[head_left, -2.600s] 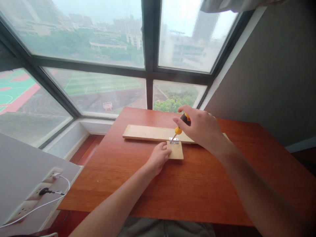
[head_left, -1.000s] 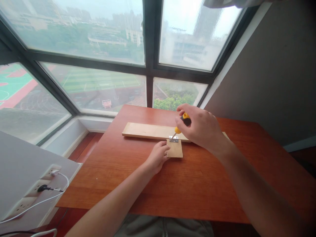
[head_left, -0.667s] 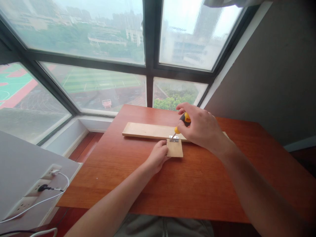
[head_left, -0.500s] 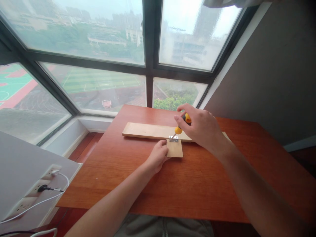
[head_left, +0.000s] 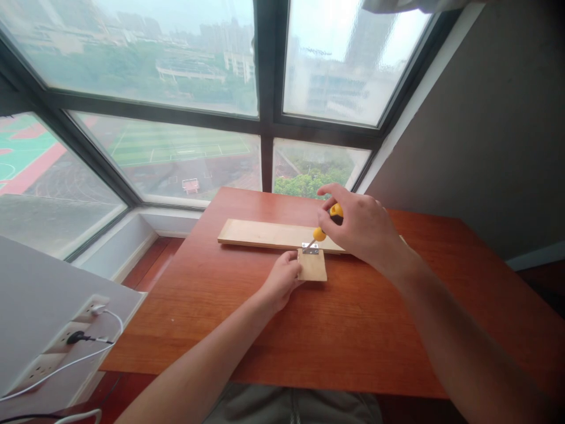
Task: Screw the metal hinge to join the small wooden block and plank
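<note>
A small square wooden piece [head_left: 312,268] is joined to a long wooden board [head_left: 260,233] by a metal hinge [head_left: 310,249]. My left hand [head_left: 285,277] grips the small piece by its left edge, thumb on top. In my right hand [head_left: 359,224] is a screwdriver [head_left: 320,234] with a yellow and black handle. It is tilted, and its tip meets the left part of the hinge on the small piece. Any screw head under the tip is too small to make out. My right forearm covers part of the board's right end.
The boards lie on a reddish-brown wooden table [head_left: 198,318]. Large dark-framed windows [head_left: 267,118] rise behind its far edge. At lower left, a low wall carries power sockets [head_left: 73,335] with plugged-in white and black cables. A grey wall [head_left: 477,147] stands to the right.
The fingers of my right hand have shifted slightly around the screwdriver handle, which shows turned a little. My left hand and the boards stay in place.
</note>
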The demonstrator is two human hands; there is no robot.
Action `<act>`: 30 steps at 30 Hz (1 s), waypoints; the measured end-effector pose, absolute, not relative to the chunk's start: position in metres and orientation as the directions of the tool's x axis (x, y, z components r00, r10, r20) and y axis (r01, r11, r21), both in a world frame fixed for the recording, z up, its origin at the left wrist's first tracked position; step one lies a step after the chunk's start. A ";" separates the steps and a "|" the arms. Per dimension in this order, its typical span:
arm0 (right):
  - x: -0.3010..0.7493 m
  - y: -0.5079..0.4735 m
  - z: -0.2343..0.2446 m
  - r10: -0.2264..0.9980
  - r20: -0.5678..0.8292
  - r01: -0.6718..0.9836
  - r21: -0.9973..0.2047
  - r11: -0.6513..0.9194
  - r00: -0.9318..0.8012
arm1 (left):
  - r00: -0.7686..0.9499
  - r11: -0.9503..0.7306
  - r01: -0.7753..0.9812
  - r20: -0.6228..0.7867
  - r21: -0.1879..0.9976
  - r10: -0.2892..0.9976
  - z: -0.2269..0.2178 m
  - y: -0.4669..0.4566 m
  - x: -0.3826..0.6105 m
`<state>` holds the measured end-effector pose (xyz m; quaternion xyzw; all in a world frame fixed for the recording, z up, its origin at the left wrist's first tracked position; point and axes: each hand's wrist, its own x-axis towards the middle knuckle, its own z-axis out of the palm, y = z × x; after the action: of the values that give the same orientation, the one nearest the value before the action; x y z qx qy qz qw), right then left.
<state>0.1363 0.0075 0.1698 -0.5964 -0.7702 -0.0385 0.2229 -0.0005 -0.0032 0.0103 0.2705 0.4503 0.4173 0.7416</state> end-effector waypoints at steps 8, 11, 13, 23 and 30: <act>0.141 0.005 0.171 0.886 0.369 0.841 -0.352 0.411 -0.279 | 0.248 0.511 -0.373 -0.448 0.774 0.859 0.011 -0.003 -0.001; 0.142 0.005 0.170 0.873 0.398 0.835 -0.347 0.427 -0.282 | 0.247 0.509 -0.380 -0.446 0.772 0.860 0.010 -0.002 -0.001; 0.143 0.005 0.170 0.856 0.415 0.819 -0.342 0.461 -0.309 | 0.243 0.511 -0.380 -0.450 0.771 0.859 0.009 -0.002 -0.001; 0.141 0.005 0.170 0.884 0.431 0.956 -0.132 0.262 -0.182 | 0.216 0.514 -0.376 -0.466 0.771 0.858 0.012 -0.002 -0.001; 0.142 0.003 0.172 0.889 0.405 0.928 -0.201 0.315 -0.214 | 0.215 0.518 -0.370 -0.471 0.772 0.856 0.011 -0.002 0.000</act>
<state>0.1419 0.0035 0.1720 -0.5837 -0.7780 -0.0421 0.2284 0.0001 -0.0017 0.0108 0.2596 0.4678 0.4168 0.7349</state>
